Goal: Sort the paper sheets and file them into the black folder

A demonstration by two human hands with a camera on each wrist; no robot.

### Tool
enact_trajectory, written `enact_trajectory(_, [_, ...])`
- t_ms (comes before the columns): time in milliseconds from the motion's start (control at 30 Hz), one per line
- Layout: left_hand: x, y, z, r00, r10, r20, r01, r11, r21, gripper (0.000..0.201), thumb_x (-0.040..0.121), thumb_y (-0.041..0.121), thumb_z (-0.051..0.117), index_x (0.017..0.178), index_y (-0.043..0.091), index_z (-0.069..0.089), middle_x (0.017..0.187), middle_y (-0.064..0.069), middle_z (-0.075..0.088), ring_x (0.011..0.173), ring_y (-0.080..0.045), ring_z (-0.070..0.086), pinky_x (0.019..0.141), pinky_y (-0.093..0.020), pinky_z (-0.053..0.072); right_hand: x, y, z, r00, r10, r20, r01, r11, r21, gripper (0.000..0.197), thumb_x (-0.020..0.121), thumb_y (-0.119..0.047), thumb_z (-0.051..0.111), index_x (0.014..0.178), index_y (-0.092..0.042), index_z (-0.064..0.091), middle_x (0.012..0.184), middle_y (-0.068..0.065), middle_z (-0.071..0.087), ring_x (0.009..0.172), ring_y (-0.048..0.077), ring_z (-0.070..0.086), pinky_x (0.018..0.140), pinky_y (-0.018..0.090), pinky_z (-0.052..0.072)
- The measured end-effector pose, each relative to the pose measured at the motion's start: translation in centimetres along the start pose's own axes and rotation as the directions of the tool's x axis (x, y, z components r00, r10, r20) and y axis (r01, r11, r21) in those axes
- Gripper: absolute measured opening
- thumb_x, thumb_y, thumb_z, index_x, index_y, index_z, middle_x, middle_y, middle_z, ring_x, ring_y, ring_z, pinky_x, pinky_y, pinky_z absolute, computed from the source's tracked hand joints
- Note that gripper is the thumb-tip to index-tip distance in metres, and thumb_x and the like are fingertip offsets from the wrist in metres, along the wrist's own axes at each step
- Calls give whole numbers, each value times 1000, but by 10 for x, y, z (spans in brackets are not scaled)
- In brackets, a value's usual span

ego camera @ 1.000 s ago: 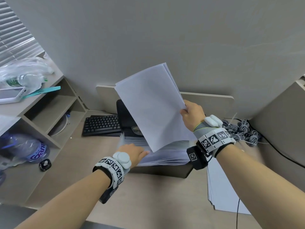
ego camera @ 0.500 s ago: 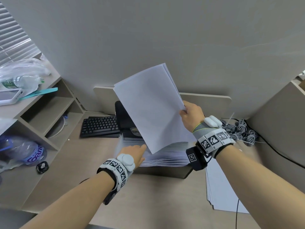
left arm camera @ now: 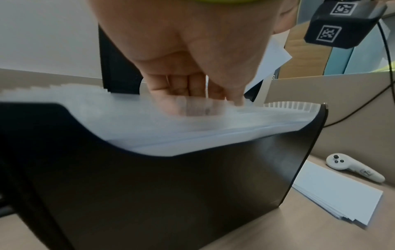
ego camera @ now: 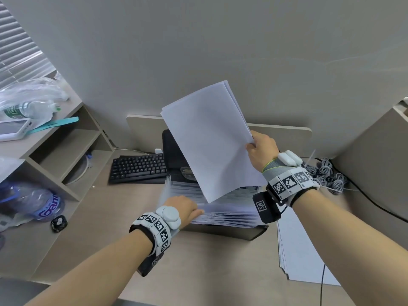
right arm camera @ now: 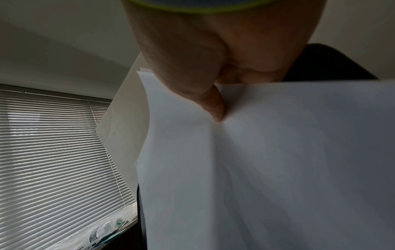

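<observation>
A black expanding folder (ego camera: 223, 231) stands open on the desk, its translucent dividers (ego camera: 225, 212) fanned out. My left hand (ego camera: 196, 212) rests on the folder's left side. Its fingers (left arm camera: 188, 94) reach down among the blurred dividers (left arm camera: 128, 121) behind the black front wall (left arm camera: 160, 194), showing through them. My right hand (ego camera: 251, 145) holds a sheaf of white sheets (ego camera: 209, 138) tilted in the air above the folder, gripping its right edge. In the right wrist view the thumb (right arm camera: 211, 104) pinches the sheets (right arm camera: 267, 160).
A second stack of white paper (ego camera: 302, 257) lies on the desk right of the folder, beside a white controller (left arm camera: 354, 169). A black keyboard (ego camera: 139, 168) sits behind left, coiled cables (ego camera: 329, 173) behind right. A shelf unit (ego camera: 66, 151) with bottles fills the left.
My left hand has slid a little forward and lower, its fingers going deeper among the dividers, which now blur. The right hand keeps the sheaf nearly where it was.
</observation>
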State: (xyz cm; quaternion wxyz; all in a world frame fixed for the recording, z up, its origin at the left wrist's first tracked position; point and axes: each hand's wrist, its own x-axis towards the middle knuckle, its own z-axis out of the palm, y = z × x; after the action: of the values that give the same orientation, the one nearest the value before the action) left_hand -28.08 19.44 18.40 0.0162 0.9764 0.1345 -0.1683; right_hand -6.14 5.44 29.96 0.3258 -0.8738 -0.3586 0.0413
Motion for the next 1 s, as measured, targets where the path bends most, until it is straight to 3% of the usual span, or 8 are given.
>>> enact_trajectory(133, [2,2,-4,996,-61,-65,58,998,-39,31,102,44,29,118,20,40,86,-8,67,75,-32,60,65,-37,47,1,2,1,1000,9,6,-9,1000,-1,22,83,-1,43,97,-5,59,79,13,60,77,39,52,67,40,48])
enact_trajectory(300, [4,7,-12,999,-30,-36,27,997,-72,37,99,40,40,131,24,32,82,-7,63,75,-30,61,64,-36,50,0,2,1,1000,13,-4,-13,1000,1,22,82,-1,43,96,-6,59,77,13,60,74,38,50,66,40,47])
enact_trajectory(400, [6,6,-9,999,-23,-39,19,995,-93,35,98,41,41,128,25,35,84,-7,65,76,-30,61,69,-38,53,0,4,0,1000,1,-17,-1,1000,9,17,81,0,43,89,-5,57,70,8,53,69,35,44,62,37,42])
enact_trajectory(533, [5,10,-10,1000,29,13,-28,998,-53,27,99,40,38,120,23,39,90,-10,65,82,-33,61,72,-40,52,-2,7,-1,1000,20,-19,-20,1000,17,19,83,0,43,91,-7,59,71,6,52,69,33,43,60,33,38])
enact_trajectory(733, [7,22,-17,989,66,135,-72,996,46,23,100,35,39,107,18,52,100,-10,63,88,-33,60,68,-34,43,1,7,-1,999,35,-12,-35,999,14,18,83,0,43,91,-5,58,74,8,53,71,34,44,65,38,43])
enact_trajectory(867, [12,24,-18,979,57,195,-75,993,87,24,97,27,43,101,15,63,100,-9,66,84,-30,61,71,-33,47,3,8,0,999,30,-12,-30,999,14,17,82,0,43,89,-7,58,72,7,52,70,33,43,63,37,42])
enact_trajectory(1000, [20,25,-18,982,53,181,-78,988,134,30,98,39,45,100,17,65,106,-5,66,93,-29,63,69,-31,44,4,9,0,999,25,20,-25,999,28,19,82,-1,44,83,-16,55,69,3,50,68,31,42,61,34,39])
